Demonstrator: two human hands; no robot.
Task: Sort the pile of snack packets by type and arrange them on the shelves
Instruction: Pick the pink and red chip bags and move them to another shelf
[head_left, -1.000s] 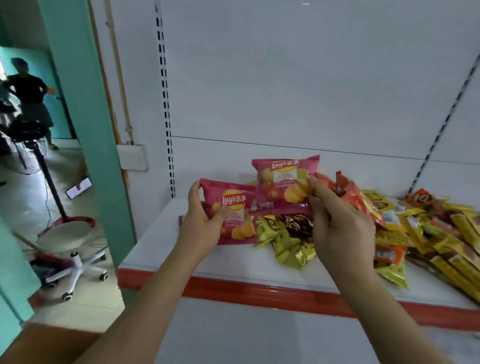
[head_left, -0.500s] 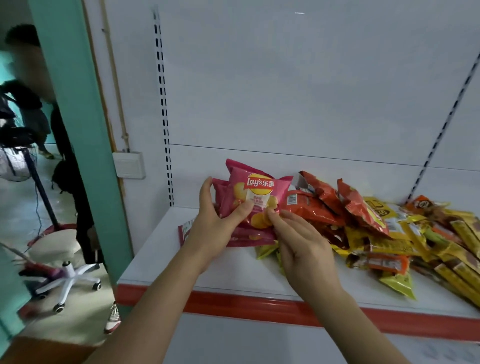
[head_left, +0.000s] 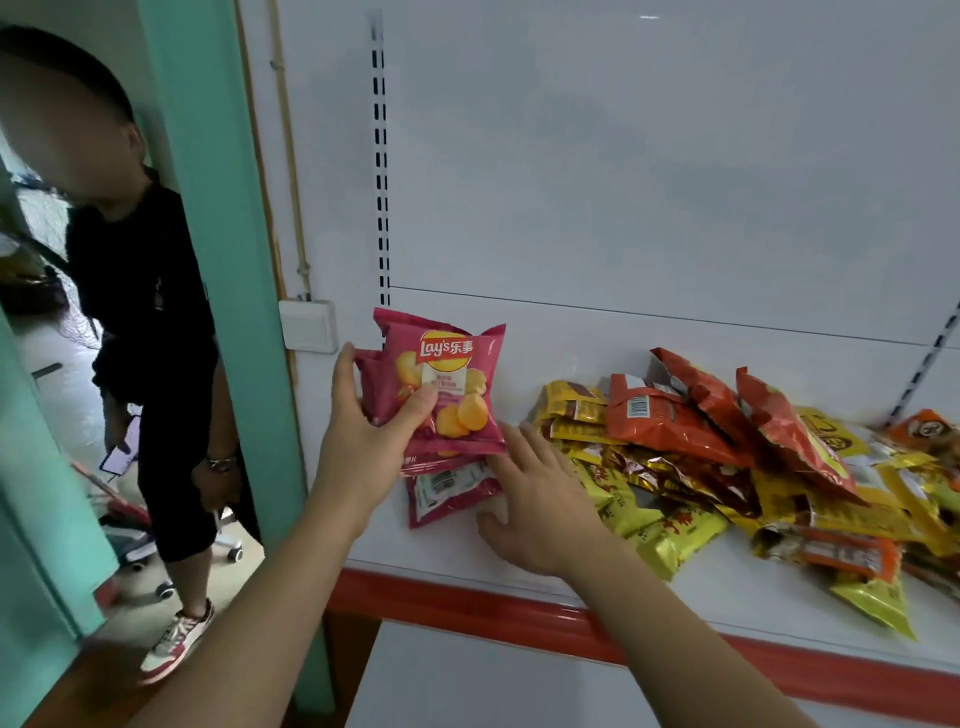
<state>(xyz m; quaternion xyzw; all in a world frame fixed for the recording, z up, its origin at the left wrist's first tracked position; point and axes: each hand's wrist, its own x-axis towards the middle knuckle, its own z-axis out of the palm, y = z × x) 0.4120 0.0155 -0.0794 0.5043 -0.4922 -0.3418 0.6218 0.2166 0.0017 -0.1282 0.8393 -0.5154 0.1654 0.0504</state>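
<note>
My left hand (head_left: 363, 431) grips a small stack of pink Lay's packets (head_left: 447, 384) above the left end of the white shelf (head_left: 727, 597), thumb across the front packet. Another pink packet (head_left: 447, 491) lies flat on the shelf just below them. My right hand (head_left: 540, 499) reaches toward that flat packet, fingers extended and touching its right edge. To the right lies the mixed pile: orange-red packets (head_left: 670, 421) on top, yellow and gold packets (head_left: 670, 535) underneath.
The shelf has a red front edge (head_left: 519, 613) and a white back panel. A person in black (head_left: 156, 332) stands at the left past a teal door frame (head_left: 218, 260), holding a phone. A white wall box (head_left: 307, 326) sits beside the shelf upright.
My right hand let go of the pink packet, which now sits in my left hand's stack, and dropped toward the flat pink packet. The view shifted left; the person stepped closer.
</note>
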